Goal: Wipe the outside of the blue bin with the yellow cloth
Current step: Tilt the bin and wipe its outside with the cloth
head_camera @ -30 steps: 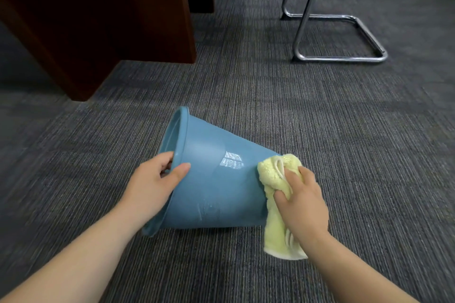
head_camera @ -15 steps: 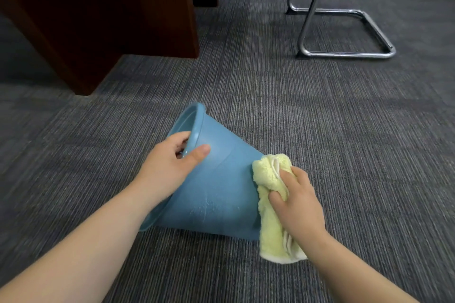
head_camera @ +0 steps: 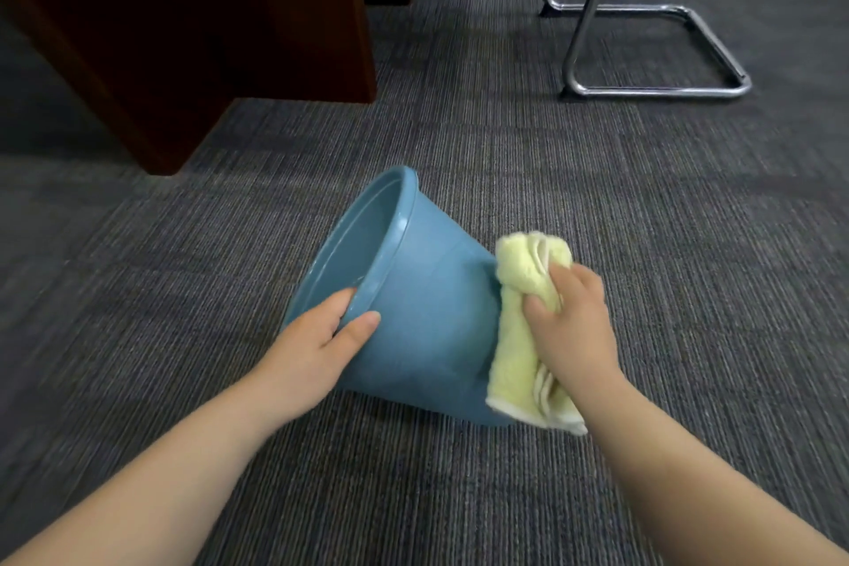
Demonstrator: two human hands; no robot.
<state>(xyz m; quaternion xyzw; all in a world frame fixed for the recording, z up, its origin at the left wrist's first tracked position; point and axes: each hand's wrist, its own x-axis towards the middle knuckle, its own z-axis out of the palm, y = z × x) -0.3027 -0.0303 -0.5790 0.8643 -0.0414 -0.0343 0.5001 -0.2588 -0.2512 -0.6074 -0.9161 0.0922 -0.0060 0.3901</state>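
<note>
The blue bin point(head_camera: 427, 317) lies tipped on its side on the carpet, its open mouth facing left and away from me. My left hand point(head_camera: 317, 349) grips the rim at its near edge, fingers inside and thumb on the outer wall. My right hand point(head_camera: 569, 326) holds the folded yellow cloth point(head_camera: 523, 335) and presses it against the bin's base end on the right. The bin's bottom is hidden behind the cloth.
Grey ribbed carpet point(head_camera: 643, 244) covers the floor all around. A dark red-brown wooden desk panel point(head_camera: 229, 37) stands at the upper left, close behind the bin. A chrome cantilever chair base point(head_camera: 652, 90) sits at the upper right.
The bin has turned so that its mouth now faces more toward the camera and its printed label is out of sight. My left hand has shifted along the rim. The cloth stays at the base end.
</note>
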